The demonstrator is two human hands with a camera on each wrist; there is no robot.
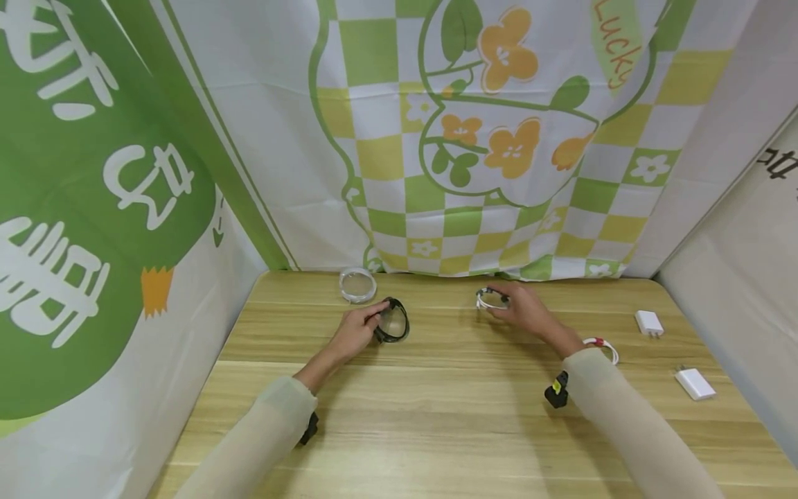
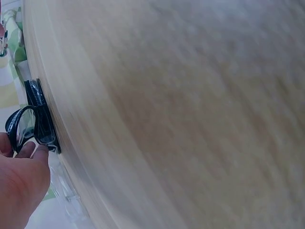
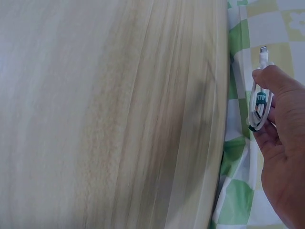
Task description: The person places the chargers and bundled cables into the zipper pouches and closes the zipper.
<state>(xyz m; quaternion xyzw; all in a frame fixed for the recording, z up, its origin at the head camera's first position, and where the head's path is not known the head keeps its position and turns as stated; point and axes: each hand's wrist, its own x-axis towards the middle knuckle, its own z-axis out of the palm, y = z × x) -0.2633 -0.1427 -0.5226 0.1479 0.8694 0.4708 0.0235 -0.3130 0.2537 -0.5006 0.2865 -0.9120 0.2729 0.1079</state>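
Observation:
My left hand (image 1: 350, 335) pinches a coiled black cable (image 1: 407, 323) at the left middle of the table. In the left wrist view, part of this black coil (image 2: 44, 117) touches the wooden surface, and the fingertips hold its near side. Farther right, my right hand (image 1: 528, 312) grips a small coiled white cable (image 1: 479, 303) between thumb and fingers. The right wrist view shows the white coil (image 3: 252, 102) with dark green ties round it and a metal plug at its top end. Just behind the left hand lies a clear-white coiled cable (image 1: 342, 285).
A white cable with a red tie (image 1: 600, 342) lies partly hidden by my right wrist. Two white charger plugs (image 1: 649, 322) rest near the right edge of the wooden table (image 1: 430, 423). Patterned cloth (image 1: 436, 201) hangs along the back edge, with more cloth on both sides.

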